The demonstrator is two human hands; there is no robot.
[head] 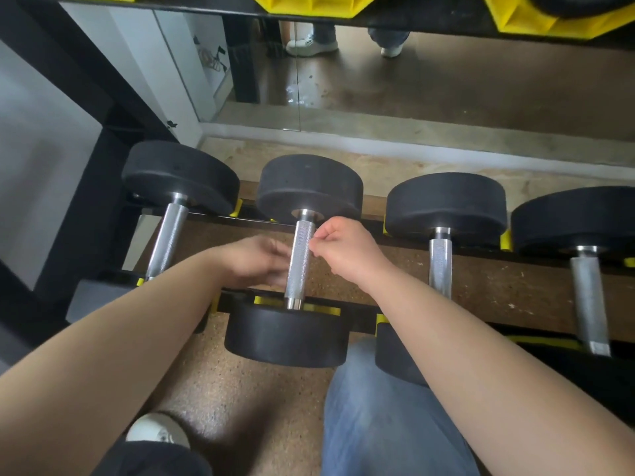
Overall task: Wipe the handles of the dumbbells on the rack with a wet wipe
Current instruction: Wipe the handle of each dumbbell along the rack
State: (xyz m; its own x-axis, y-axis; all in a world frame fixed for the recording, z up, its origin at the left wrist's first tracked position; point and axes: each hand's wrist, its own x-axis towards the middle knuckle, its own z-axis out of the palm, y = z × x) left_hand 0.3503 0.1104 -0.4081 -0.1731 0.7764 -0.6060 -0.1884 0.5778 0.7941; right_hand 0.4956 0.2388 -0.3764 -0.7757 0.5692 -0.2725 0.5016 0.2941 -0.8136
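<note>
Several black dumbbells with knurled steel handles lie across a low rack (364, 325). The second dumbbell's handle (299, 266) runs between my two hands. My left hand (256, 261) is blurred, and its fingers reach to the handle's left side. My right hand (343, 250) is at the handle's upper right, fingers curled, thumb and forefinger pressed together against the steel. No wet wipe shows in either hand. The neighbouring handles, the left one (168, 238), the third (441, 262) and the fourth (589, 304), are untouched.
A mirror (412, 80) behind the rack reflects the floor and a person's shoes. A black frame post (86, 187) stands at the left. Yellow shapes (549, 18) line the shelf above. My jeans-clad knee (388, 413) and a shoe (156, 429) are on the cork-like floor.
</note>
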